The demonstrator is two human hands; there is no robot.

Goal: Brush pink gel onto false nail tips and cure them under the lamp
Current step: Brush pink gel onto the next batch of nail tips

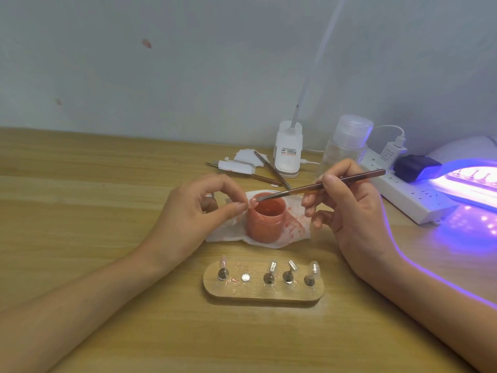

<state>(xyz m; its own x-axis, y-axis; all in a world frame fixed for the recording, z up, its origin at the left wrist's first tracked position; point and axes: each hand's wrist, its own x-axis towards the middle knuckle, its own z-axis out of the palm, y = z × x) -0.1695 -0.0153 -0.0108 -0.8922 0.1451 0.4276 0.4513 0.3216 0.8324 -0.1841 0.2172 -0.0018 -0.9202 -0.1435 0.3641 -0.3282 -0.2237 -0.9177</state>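
A left hand pinches a nail tip over the pink gel jar while the right hand grips a brush touching it; the lit lamp glows beyond the right hand.

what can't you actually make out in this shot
1. Nail tip in the left hand: head view, mostly covered by the pinching fingertips and the brush tip.
2. Curing lamp: cut off by the right edge; glare washes out what lies under it.
3. Label on the white lamp base: too small to read.
4. Clear tips on the wooden stand: blurred, so any coating is unclear.
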